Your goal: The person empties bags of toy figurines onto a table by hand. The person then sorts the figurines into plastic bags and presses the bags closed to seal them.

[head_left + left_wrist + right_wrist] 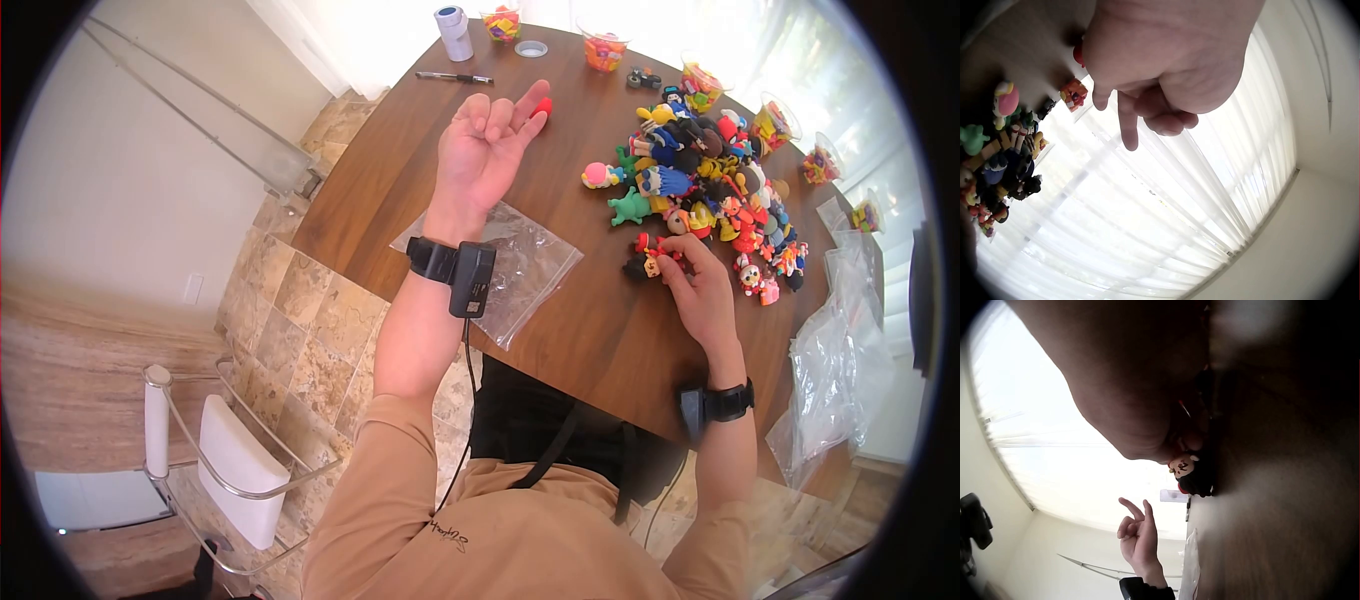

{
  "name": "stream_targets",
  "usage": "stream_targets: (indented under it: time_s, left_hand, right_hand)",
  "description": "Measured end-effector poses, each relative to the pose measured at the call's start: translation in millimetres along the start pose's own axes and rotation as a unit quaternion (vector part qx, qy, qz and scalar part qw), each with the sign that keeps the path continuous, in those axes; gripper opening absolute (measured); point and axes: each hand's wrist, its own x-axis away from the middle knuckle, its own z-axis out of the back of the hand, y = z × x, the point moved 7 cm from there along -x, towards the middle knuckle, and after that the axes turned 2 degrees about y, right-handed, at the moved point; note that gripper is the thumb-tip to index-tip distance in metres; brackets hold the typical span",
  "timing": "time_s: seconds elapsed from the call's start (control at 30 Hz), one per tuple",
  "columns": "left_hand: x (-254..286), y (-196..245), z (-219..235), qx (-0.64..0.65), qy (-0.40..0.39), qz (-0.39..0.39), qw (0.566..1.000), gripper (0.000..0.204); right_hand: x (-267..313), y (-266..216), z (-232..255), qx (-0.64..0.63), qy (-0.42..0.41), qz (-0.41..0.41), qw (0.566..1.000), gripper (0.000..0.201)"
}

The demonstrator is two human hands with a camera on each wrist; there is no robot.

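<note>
My left hand is raised over the table, palm up, two fingers extended and the others bent, with nothing between them in the right wrist view. Past its fingertips in the head view shows a small red thing; the left wrist view has it beside the hand's edge, over the tabletop. At the near side of a pile of toy figures, my right hand pinches a small red-and-black toy figure between thumb and fingers. Its dark-haired head, with a pale face, sticks out below the fingertips; the rest is mostly covered.
Clear cups of colourful pieces line the table's far edge. A pen, a white cylinder and a round lid sit at the far left. One zip bag lies near the left forearm; more plastic bags cover the right edge.
</note>
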Motion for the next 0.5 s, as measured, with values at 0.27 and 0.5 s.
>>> stream_targets:
  time_s: [0.27, 0.5]
  left_hand:
    - [3.8, 1.3, -13.9, 0.009, -0.057, 0.0, 0.998, 0.014]
    - [3.7, -1.8, -14.3, -0.01, -0.036, 0.007, 0.999, 0.088]
  right_hand:
    - [-0.5, 0.2, 0.1, 0.0, 0.001, 0.012, 1.0, 0.018]
    - [-0.2, -2.1, 0.0, -0.001, -0.001, -0.001, 1.0, 0.018]
